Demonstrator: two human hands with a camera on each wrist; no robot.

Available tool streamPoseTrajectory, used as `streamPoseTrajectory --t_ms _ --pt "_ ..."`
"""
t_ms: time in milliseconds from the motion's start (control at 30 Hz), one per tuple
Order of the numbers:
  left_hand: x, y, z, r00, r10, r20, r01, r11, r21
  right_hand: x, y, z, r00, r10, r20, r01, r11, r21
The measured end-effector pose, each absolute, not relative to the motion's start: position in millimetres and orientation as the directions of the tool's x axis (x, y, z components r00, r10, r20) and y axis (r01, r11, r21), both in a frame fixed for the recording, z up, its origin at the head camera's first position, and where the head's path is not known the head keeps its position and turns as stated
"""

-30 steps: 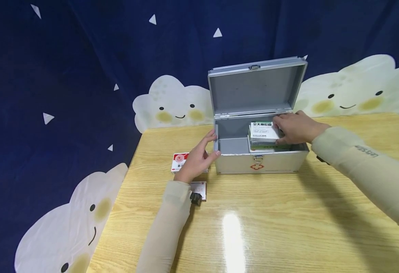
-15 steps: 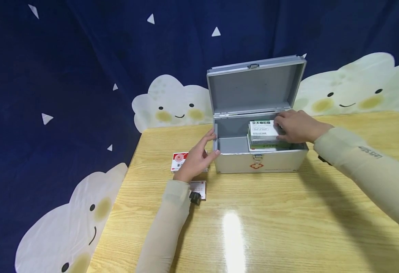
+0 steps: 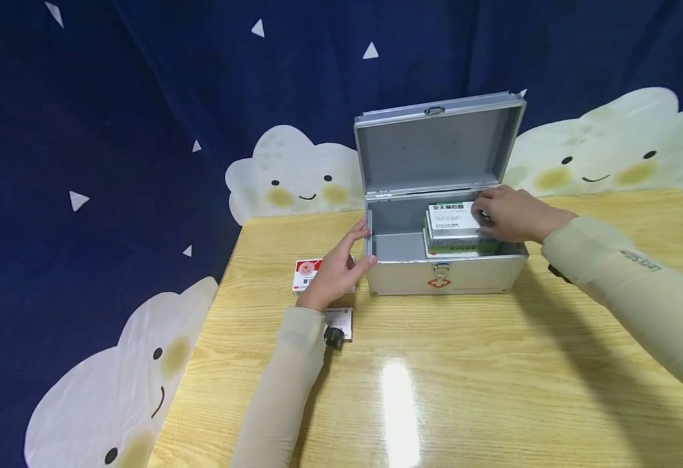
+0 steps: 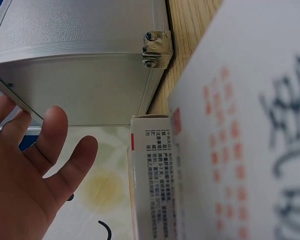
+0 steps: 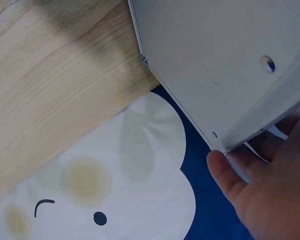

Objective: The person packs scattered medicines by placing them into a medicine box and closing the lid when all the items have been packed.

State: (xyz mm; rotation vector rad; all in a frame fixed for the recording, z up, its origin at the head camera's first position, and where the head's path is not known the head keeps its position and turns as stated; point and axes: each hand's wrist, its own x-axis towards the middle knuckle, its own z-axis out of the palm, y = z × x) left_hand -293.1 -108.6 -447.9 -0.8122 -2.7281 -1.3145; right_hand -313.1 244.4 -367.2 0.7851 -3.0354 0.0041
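Note:
An aluminium first-aid case [image 3: 411, 278] stands with its lid [image 3: 435, 149] raised. Inside its right part lies a stack of medicine boxes, a white one with green trim [image 3: 451, 216] on top and a green-sided one [image 3: 464, 246] below. The right hand [image 3: 519, 213] reaches over the case's right wall and grips the top box at its right end, which it partly hides. The left hand [image 3: 336, 266] rests its spread fingers against the case's left wall, holding nothing. In the right wrist view the case wall hides several fingertips.
Beneath the left arm, a red and white medicine box [image 3: 306, 276] and a second white box [image 3: 341, 322] lie on the wooden table [image 3: 464, 377]. A dark blue curtain [image 3: 294, 71] with printed clouds hangs behind and to the left.
The right hand has shifted slightly to the right along the top box, its thumb now higher on the front edge. The left hand stays at the case's left wall.

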Motion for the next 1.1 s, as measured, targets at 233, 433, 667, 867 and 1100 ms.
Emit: streamPoseTrajectory --t_ms 233,433,667,867,1100 --pt "-294 -109 -449 -0.863 0.451 0.228 0.458 0.509 0.729 -314 248 -371 -0.859 -0.511 0.040 -0.512 0.859 -0.004" --pt "-293 -108 -448 -0.863 0.452 0.224 0.457 0.514 0.726 -313 251 -373 -0.872 -0.490 0.003 -0.490 0.871 -0.040" --pt "-294 -107 -446 -0.863 0.448 0.236 0.462 0.508 0.727 -296 258 -360 -0.881 -0.472 0.025 -0.469 0.869 -0.154" --pt "-293 -105 -445 -0.861 0.450 0.238 0.464 0.501 0.731 -271 272 -347 -0.898 -0.439 0.016 -0.425 0.859 -0.285" --pt "-291 -106 -445 -0.862 0.449 0.234 0.463 0.511 0.725 -248 292 -353 -0.915 -0.402 0.033 -0.390 0.860 -0.331"
